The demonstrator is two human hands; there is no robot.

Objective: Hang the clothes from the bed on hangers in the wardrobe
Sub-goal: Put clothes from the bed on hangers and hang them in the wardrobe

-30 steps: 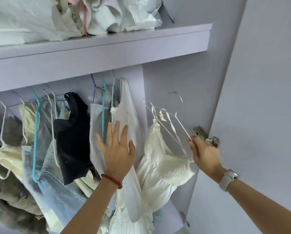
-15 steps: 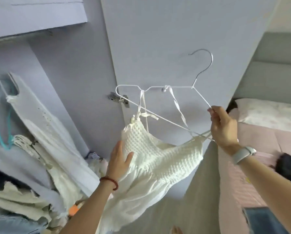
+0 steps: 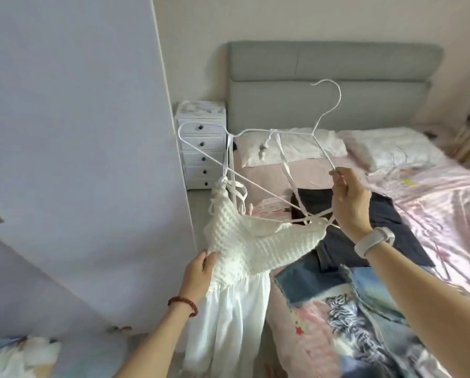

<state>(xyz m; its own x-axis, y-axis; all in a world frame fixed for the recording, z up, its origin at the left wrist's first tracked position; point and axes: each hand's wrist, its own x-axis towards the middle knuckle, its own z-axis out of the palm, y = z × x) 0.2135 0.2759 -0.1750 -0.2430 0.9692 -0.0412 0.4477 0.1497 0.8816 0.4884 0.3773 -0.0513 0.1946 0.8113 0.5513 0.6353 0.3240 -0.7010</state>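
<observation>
The left hand (image 3: 199,271) is gripping the smocked bodice of the white dress (image 3: 244,249), thumb curled over the fabric's edge, the skirt hanging down beside the bed (image 3: 433,203). Above the dress, the right hand (image 3: 349,203) is pinching the lower right corner of the white wire hanger (image 3: 321,115), fingers curled around the wire and a strap. The dress is dangling from the hanger by its straps, over the bed's near corner. Beyond it, dark clothes (image 3: 386,222) and patterned denim (image 3: 345,309) are lying on the bed.
</observation>
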